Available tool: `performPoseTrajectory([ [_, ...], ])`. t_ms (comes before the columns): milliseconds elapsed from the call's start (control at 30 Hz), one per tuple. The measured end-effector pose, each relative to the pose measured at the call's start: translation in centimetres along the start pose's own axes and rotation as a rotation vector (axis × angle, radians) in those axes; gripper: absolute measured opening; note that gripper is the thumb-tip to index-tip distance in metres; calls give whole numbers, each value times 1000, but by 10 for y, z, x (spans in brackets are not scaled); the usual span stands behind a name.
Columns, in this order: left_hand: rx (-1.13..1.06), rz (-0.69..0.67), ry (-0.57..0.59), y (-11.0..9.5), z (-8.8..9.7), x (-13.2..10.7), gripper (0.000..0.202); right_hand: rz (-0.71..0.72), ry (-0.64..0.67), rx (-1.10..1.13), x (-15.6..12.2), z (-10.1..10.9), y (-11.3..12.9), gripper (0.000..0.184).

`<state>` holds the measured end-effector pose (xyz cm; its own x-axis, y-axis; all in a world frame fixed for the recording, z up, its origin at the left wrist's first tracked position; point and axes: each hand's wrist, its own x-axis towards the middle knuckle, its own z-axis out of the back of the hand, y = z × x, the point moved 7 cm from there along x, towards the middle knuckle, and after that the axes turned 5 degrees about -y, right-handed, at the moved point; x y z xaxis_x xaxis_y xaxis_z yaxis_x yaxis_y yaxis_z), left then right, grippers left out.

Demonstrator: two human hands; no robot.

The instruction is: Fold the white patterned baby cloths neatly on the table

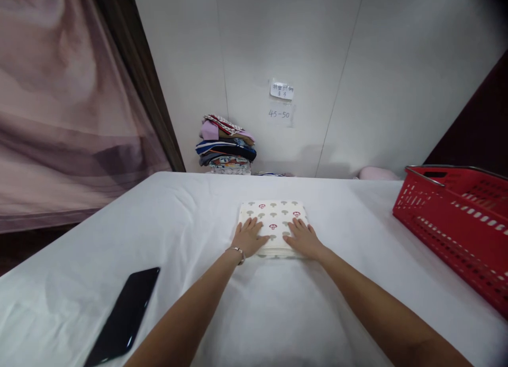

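A folded cream cloth (273, 221) printed with grey-green and red mushrooms lies as a neat, layered rectangle on the white-covered table (190, 218). Flat on its left side rests my left hand (249, 237), fingers spread, a bracelet at the wrist. My right hand (305, 240) lies on the right side of the same cloth with its fingers stretched out. Both palms face down and neither hand grips anything. Folded edges show along the near side of the cloth, between the hands.
A black phone (125, 314) lies at the near left of the table. On the right stands a red plastic basket (452, 218) with a metal handle. Beyond the far edge rises a stack of folded fabrics (226, 144). A pink curtain (59, 107) hangs at left.
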<state>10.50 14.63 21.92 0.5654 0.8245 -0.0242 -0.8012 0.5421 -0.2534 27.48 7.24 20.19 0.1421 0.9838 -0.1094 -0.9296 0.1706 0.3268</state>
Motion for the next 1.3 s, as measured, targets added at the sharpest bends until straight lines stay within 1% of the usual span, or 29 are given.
performPoseTrajectory([
  [33, -12, 19, 10, 1, 4, 5, 66, 7, -2, 10, 5, 4, 2, 66],
  [67, -15, 37, -3, 2, 9, 10, 65, 18, -24, 16, 11, 10, 5, 66],
  [133, 8, 67, -65, 4, 19, 21, 65, 39, -114, 17, 29, 23, 7, 67],
  [200, 33, 95, -92, 8, 20, 30, 66, 7, -164, 18, 48, 28, 2, 67],
  [267, 22, 121, -78, 15, 12, 36, 67, -62, -152, 33, 65, 24, -9, 67],
  [333, -18, 122, -80, 21, 4, 38, 67, -94, -140, 56, 75, 16, -18, 67],
  [433, -84, 108, -112, 26, -1, 38, 66, -73, -178, 90, 81, 9, -24, 67],
  [533, -181, 112, -152, 30, 0, 36, 61, -68, -192, 168, 81, 8, -29, 66],
  [600, -243, 178, -240, 38, 7, 34, 57, -87, -235, 278, 78, 11, -36, 64],
  [667, -293, 330, -297, 51, 13, 29, 54, -155, -288, 431, 71, 12, -48, 64],
  [700, -314, 413, -291, 58, 15, 27, 53, -198, -307, 506, 66, 11, -55, 65],
  [733, -334, 483, -262, 64, 14, 25, 53, -238, -320, 573, 60, 9, -62, 67],
  [800, -368, 560, -176, 71, 14, 21, 51, -293, -330, 686, 45, 4, -70, 70],
  [900, -396, 584, -99, 76, 17, 15, 49, -355, -343, 828, 19, 0, -75, 74],
  [967, -429, 586, -45, 75, 17, 9, 50, -402, -326, 921, 1, 0, -74, 78],
  [1033, -467, 586, -2, 73, 16, 0, 53, -452, -279, 1033, -14, -1, -72, 84],
  [1067, -486, 588, 10, 71, 17, -5, 54, -475, -236, 1098, -20, -2, -71, 87],
  [1133, -522, 597, 16, 67, 18, -14, 57, -509, -120, 1226, -29, -6, -67, 93],
  [1200, -551, 607, 11, 64, 18, -23, 62, -527, -34, 1306, -36, -10, -66, 94],
  [1267, -641, 617, -15, 60, 14, -32, 65, -529, -20, 1329, -41, -10, -70, 90],
  [1300, -735, 624, -30, 57, 10, -37, 66, -532, -36, 1326, -44, -9, -74, 86],
])
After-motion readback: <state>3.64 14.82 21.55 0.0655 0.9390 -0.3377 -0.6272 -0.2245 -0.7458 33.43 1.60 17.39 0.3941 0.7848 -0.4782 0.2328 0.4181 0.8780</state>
